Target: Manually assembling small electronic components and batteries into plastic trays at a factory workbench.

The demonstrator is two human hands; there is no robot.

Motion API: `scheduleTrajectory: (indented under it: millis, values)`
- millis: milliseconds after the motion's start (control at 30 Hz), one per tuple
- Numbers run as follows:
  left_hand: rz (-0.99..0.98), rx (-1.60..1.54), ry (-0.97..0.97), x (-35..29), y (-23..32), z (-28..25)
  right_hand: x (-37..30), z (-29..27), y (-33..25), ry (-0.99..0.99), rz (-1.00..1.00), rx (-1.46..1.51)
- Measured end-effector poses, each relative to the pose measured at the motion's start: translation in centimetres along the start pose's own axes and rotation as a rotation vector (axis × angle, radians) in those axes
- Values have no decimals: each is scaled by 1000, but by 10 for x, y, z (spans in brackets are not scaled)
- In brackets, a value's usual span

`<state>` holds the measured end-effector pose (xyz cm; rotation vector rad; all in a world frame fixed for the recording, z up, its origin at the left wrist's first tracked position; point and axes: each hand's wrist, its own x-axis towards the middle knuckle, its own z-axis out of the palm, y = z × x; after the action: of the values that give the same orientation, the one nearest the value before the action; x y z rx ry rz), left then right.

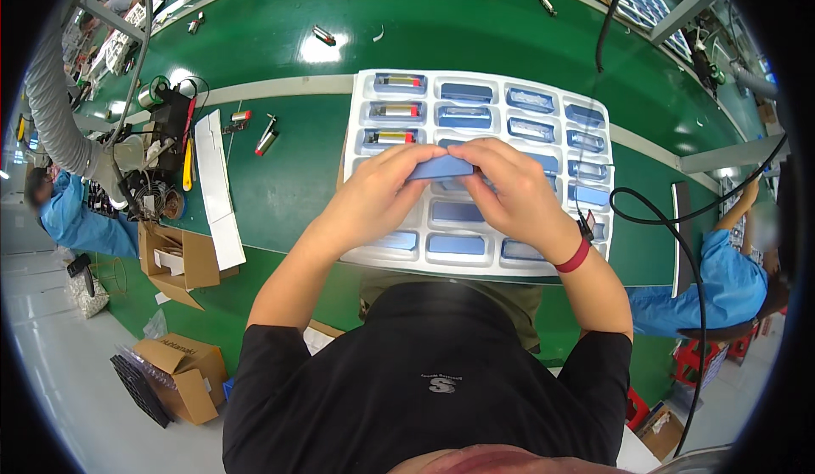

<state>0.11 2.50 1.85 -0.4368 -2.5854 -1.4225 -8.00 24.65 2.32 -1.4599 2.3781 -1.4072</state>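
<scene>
Between the fingers of my left hand (379, 187) and my right hand (513, 187) is a blue oblong plastic case (442, 168). Both hands are closed on it, one at each end, above a white moulded tray (431, 78). The tray's pockets hold blue shells; at its far left several contain a silver cell with a red end, such as this battery part (396, 111). Other pockets hold plain blue cases, like the one (457, 212) just below my hands. My fingers hide the middle of the tray.
Left of the tray lie loose battery parts (266, 136), a white folded card strip (219, 190) and a yellow-handled cutter (188, 165). A soldering station (170, 122) stands beyond. A black cable (654, 211) loops at the right. People in blue sit at both sides.
</scene>
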Motion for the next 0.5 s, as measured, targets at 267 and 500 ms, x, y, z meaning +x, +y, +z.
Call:
scheduleTrajectory:
  millis: [267,500]
  values:
    - [47,119,111,-6,2,7,0,7,-2,104,-146,-192]
    - [-120,-590,179,-8,-5,14,5,8,-11,202,-80,148]
